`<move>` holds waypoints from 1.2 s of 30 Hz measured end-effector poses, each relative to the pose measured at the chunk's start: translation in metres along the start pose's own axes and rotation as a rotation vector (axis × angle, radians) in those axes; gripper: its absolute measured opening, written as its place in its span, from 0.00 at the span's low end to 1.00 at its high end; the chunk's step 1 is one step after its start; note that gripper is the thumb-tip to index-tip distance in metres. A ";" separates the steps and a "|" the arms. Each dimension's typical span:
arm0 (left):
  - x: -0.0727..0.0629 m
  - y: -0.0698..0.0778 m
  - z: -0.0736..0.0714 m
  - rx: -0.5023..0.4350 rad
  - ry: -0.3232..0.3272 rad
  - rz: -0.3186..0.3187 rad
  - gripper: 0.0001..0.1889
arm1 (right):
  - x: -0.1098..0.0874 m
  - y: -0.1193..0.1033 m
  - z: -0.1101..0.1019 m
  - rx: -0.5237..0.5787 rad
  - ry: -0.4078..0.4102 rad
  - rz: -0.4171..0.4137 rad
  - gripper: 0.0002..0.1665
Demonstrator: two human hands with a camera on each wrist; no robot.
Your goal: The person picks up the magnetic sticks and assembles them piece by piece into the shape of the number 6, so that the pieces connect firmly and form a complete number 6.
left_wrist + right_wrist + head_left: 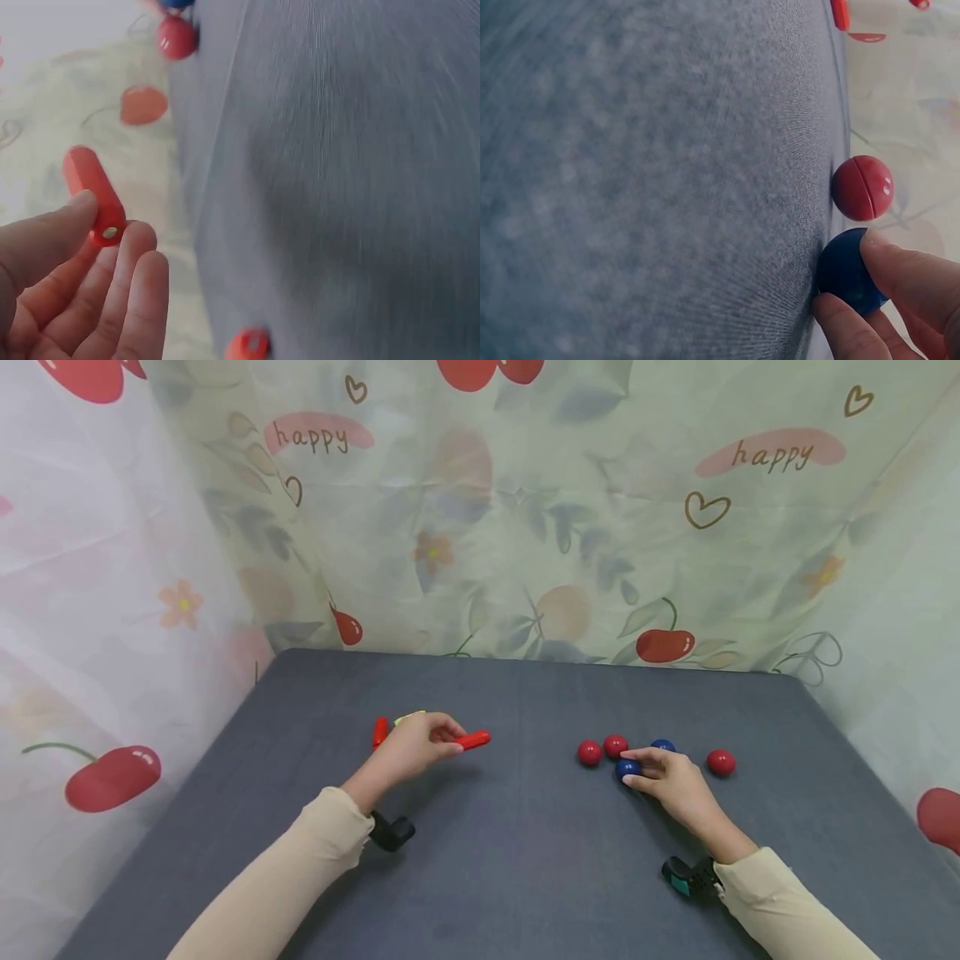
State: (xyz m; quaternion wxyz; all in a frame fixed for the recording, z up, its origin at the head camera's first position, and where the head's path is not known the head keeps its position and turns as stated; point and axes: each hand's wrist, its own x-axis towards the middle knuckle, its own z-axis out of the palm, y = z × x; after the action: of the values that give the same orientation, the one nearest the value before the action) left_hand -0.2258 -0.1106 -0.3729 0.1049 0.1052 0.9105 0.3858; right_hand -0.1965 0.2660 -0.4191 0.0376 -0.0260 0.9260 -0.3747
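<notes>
Firstly, blue ball (pixel 626 769): no long axis; lies at 10 o'clock from the right hand (pixel 681 783), by far the nearer of the 2 (clock read in head view, 12 = away from the person). Right thumb sits at the ball's 6, fingertips at its 12; pinched, gap no wider than the ball. Resting on the grey table (pixel 517 868) or just lifted: cannot tell.

Round it: 2 red balls (pixel 590 752) at 10 and 11, near; 2nd blue ball (pixel 663 744) at 2, partly behind the hand; lone red ball (pixel 722 763) at 3.

Well apart, at 9: red stick (pixel 474 741), 1 end pinched between thumb and fingers of the left hand (pixel 414 747). Long axis close to 9–3, free end towards 3, the balls' side. Looks raised, judging by the shadow below. Beyond: 2nd red stick (pixel 380 731) at 10 from that hand; yellow piece (pixel 406 717) near 12, mostly hidden.
</notes>
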 end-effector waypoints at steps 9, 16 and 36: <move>0.030 0.011 0.046 0.016 -0.064 0.050 0.07 | 0.001 0.000 0.000 0.012 -0.007 0.005 0.24; 0.047 0.013 0.055 0.098 -0.084 0.011 0.05 | 0.002 0.000 -0.001 0.002 -0.009 -0.002 0.24; 0.048 0.015 0.060 0.134 -0.079 -0.051 0.06 | 0.001 0.000 -0.001 0.005 -0.016 0.007 0.23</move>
State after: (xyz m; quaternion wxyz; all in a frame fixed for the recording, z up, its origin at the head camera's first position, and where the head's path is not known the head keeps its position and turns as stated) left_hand -0.2535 -0.0464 -0.4084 0.1433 0.1039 0.9318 0.3170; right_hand -0.1977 0.2667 -0.4184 0.0464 -0.0254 0.9248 -0.3767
